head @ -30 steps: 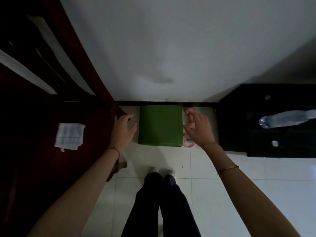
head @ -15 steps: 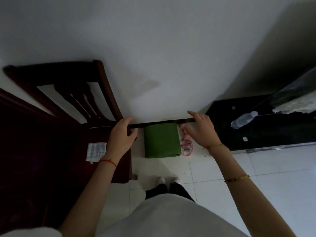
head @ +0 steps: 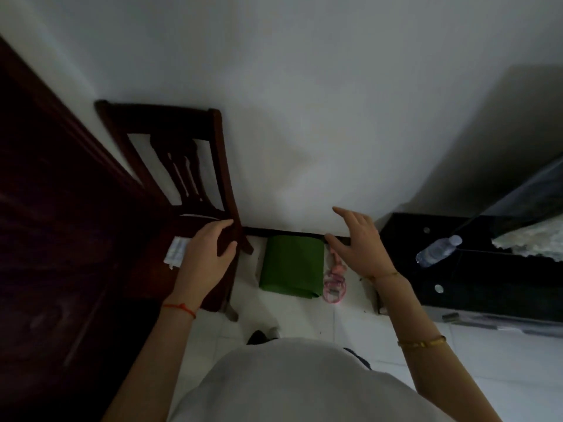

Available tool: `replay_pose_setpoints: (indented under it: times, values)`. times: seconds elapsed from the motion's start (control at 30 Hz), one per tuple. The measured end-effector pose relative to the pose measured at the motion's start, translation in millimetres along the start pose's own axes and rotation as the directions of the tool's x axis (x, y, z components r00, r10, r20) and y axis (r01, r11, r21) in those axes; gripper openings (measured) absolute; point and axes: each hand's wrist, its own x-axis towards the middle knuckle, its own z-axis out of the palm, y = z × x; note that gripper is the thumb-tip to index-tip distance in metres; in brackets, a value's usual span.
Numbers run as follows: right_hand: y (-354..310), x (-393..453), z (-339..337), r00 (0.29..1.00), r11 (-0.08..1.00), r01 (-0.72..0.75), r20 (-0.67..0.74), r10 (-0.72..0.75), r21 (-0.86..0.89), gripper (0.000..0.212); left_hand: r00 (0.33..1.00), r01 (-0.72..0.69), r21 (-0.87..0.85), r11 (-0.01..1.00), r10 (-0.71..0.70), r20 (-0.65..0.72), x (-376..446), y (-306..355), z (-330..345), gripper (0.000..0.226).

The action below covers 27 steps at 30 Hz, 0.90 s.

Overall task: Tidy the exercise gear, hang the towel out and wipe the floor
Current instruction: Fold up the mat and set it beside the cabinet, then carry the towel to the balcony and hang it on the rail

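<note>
Both bare forearms reach forward and down. The left hand [head: 204, 261] has fingers [head: 220, 226] and thumb loosely curved, holding nothing visible. The right hand [head: 359, 245] is spread, fingers nearly straight, index finger raised highest.

Open hands [head: 359, 243] above green mat [head: 292, 263]

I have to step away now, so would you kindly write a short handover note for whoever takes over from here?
Left hand: open, holding nothing, in front of the chair.
Right hand: open, fingers spread, holding nothing, above the pink gear.
Green mat: folded on the floor against the wall.
Pink exercise gear: on the floor, right beside the mat.
Done: mat and pink gear set by the wall.
Left: no towel in sight to hang out; floor not yet wiped.
</note>
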Motion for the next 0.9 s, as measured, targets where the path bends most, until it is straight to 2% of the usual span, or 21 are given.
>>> replay_pose_setpoints:
  times: [0.17, 0.33, 0.5, 0.6, 0.63, 0.73, 0.9]
  values:
    - [24.0, -18.0, -22.2, 0.976, 0.985, 0.174, 0.129, -0.174, 0.007, 0.057, 0.969, 0.191, -0.069, 0.979, -0.199, -0.145, -76.0, 35.6, 29.2, 0.042]
    - [41.3, -39.6, -38.4, 0.884, 0.933, 0.358, 0.307, -0.352, 0.039, 0.055, 0.857, 0.382, -0.162, 0.910, -0.415, -0.306, -176.5, 83.2, 65.8, 0.041]
    - [32.4, -78.1, -39.6, 0.735, 0.856, 0.498, 0.458, -0.500, 0.137, 0.054, 0.673, 0.602, -0.160, 0.782, -0.605, -0.425, -283.0, 137.5, 89.1, 0.041]
    - [25.3, -108.1, -28.6, 0.618, 0.793, 0.577, 0.529, -0.581, 0.195, 0.066, 0.523, 0.723, -0.199, 0.662, -0.712, -0.469, -344.4, 164.8, 102.3, 0.042]
    - [24.0, -119.1, -23.4, 0.575, 0.768, 0.602, 0.549, -0.607, 0.220, 0.069, 0.473, 0.747, -0.225, 0.625, -0.738, -0.481, -365.1, 172.9, 106.9, 0.041]
    - [18.0, -156.2, -11.6, 0.470, 0.723, 0.634, 0.605, -0.642, 0.275, 0.058, 0.352, 0.796, -0.274, 0.540, -0.781, -0.515, -425.1, 194.4, 124.3, 0.042]
    - [17.1, -217.1, 1.4, 0.327, 0.647, 0.675, 0.641, -0.694, 0.355, 0.054, 0.214, 0.851, -0.316, 0.419, -0.827, -0.520, -506.4, 227.0, 159.5, 0.042]
